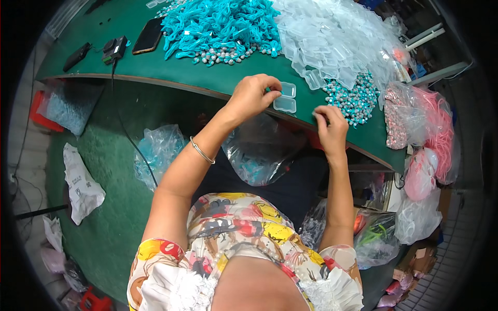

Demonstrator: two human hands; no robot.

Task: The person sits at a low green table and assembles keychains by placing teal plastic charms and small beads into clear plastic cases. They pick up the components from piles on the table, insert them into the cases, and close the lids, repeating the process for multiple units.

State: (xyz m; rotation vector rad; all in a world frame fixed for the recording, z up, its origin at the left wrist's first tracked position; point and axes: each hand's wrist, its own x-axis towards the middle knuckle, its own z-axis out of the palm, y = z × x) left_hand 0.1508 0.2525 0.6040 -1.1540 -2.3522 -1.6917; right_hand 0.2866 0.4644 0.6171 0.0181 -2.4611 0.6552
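My left hand (252,97) is closed in a pinch at the left side of a small clear plastic box (285,104), which lies with its lid open at the table's near edge. A speck of teal shows by those fingertips, but what they hold is too small to make out. My right hand (332,128) is just right of the box, its fingers curled together. Whatever it may hold is hidden. Beyond it lies a heap of teal and grey beads (355,99). Farther back are a pile of teal elastic cords (220,26) and a large heap of clear plastic boxes (332,39).
On the green table (155,65), a dark phone (148,36) and a small black device (114,50) with a hanging cable lie left. Bags of pink cords (438,137) and pink beads (397,122) sit right. A clear bag (259,150) rests below the table edge.
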